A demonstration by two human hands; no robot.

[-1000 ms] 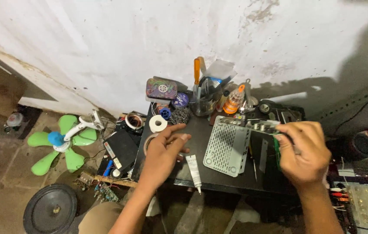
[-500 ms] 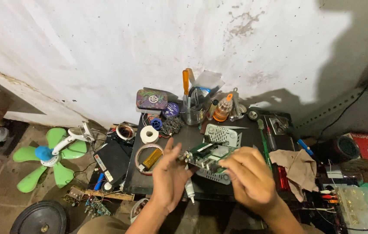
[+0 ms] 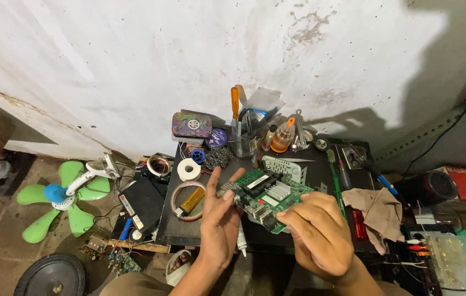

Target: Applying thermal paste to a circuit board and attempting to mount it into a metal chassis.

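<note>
A green circuit board with silver connectors and a small heat sink is held in the air over a dark work table. My right hand grips its lower right edge. On the left edge rests my left hand, thumb and fingers around the corner, the other fingers spread upward. Under the board lies a grey perforated cover.
The table holds a clear cup of tools with an orange-handled screwdriver, an orange-capped bottle, a white tape roll, a wire coil and a tan rag. A green fan blade lies on the floor left.
My right hand came in from the right side of the table to the middle. Both hands now hold the green circuit board up, lifted above the grey cover.
</note>
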